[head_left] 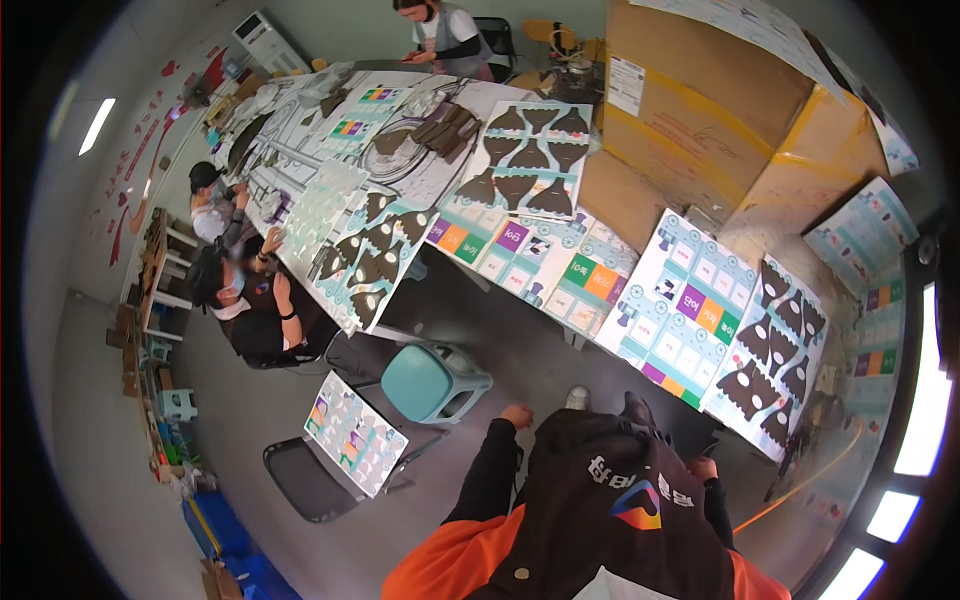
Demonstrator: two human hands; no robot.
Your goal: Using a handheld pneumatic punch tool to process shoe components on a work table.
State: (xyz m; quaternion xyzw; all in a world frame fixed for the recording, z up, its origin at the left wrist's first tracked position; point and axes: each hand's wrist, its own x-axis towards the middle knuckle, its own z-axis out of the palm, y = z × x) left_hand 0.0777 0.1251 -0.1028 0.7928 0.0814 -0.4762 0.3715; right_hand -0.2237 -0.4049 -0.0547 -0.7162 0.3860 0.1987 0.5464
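Left hand point(517, 415) and right hand point(703, 467) low and well apart, fingers' opening and any hold impossible to tell; on the worktop point(497, 93), printed card point(682, 305) without brown shapes point(755, 335), next card point(737, 420) already bearing several, set apparently part-done.

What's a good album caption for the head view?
Left hand nearer the teal stool, right hand nearer a sheet of dark dress-like shapes.
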